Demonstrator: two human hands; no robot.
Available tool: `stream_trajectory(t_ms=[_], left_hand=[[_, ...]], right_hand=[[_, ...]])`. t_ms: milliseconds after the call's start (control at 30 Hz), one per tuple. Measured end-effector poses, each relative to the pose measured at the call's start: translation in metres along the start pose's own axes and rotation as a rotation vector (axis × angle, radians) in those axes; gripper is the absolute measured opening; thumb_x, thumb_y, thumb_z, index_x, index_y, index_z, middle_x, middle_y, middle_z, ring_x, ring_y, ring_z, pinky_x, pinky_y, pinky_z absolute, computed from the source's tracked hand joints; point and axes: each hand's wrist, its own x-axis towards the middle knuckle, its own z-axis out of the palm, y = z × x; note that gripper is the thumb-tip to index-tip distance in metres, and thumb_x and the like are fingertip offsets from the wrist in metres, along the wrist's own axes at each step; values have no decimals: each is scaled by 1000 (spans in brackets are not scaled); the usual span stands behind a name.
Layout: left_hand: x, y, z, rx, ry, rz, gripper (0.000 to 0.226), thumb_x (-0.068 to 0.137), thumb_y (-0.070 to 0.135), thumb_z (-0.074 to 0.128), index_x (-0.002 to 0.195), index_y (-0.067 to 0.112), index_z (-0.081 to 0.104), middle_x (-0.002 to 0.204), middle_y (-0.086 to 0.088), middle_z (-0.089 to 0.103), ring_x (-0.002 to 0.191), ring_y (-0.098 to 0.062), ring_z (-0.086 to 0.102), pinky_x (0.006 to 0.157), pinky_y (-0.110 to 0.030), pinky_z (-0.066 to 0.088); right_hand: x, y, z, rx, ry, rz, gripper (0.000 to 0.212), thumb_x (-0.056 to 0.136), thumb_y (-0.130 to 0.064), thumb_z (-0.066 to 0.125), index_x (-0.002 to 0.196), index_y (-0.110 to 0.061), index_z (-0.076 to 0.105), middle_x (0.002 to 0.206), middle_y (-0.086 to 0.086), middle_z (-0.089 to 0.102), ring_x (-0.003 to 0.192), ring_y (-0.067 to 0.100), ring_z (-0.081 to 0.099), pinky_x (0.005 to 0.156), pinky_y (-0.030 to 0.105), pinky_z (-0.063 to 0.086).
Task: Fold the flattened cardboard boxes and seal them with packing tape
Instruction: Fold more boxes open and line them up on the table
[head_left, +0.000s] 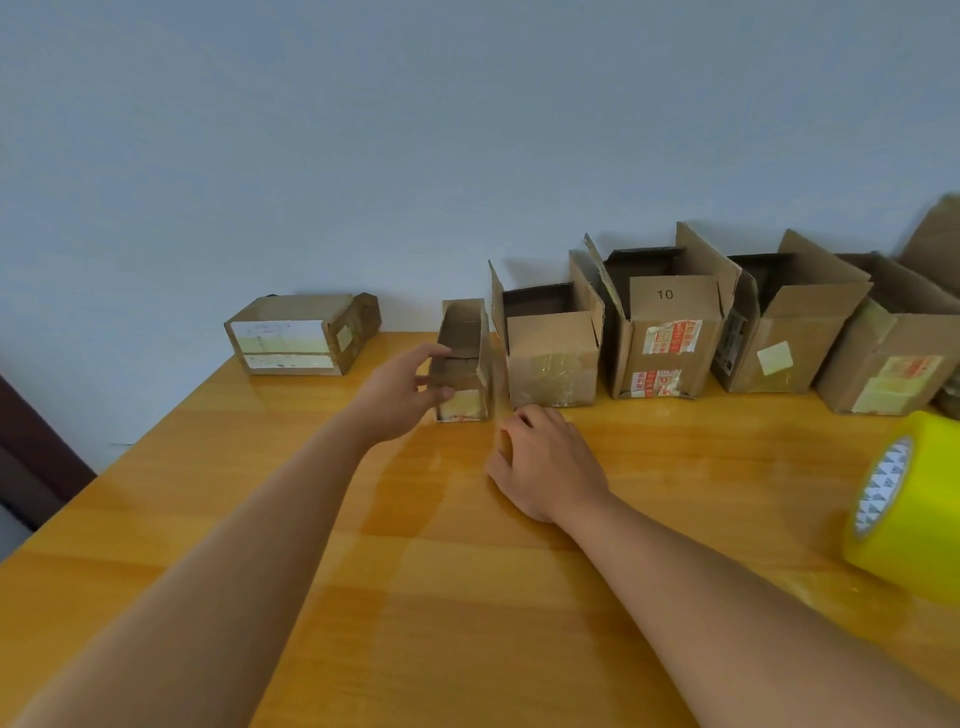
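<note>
A small open-topped cardboard box (464, 366) stands on the wooden table (467, 571), left of a row of bigger boxes. My left hand (408, 387) grips its left side, thumb on the top edge and fingers on the front. My right hand (545, 465) rests on the table just in front of the box, fingers curled, pinching what looks like a translucent strip of tape (501, 395) that runs up the box's right edge. A large yellow roll of packing tape (917, 512) lies at the right edge of the table.
A closed, taped box (298, 335) lies at the back left. Right of the small box, several open boxes stand along the wall: a plain one (553, 358), one marked 10 (667, 338), and two more (784, 332) (893, 358).
</note>
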Motion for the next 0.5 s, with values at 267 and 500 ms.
stream_trajectory(t_ms=[267, 500], left_hand=[[-6, 7, 4, -254, -8, -42, 65, 100, 23, 55, 155, 35, 23, 155, 3, 36, 134, -22, 45, 98, -36, 43], [30, -29, -23, -19, 307, -263, 60, 99, 29, 48, 153, 18, 28, 153, -11, 35, 137, -32, 37, 110, -47, 35]], right_hand=[[0, -1, 0, -21, 3, 5, 47, 97, -45, 40, 133, -18, 55, 138, 1, 50, 128, 20, 43, 107, 36, 38], [3, 0, 5, -41, 29, -5, 46, 97, -45, 41, 131, -19, 56, 135, 0, 50, 124, 18, 44, 104, 35, 40]])
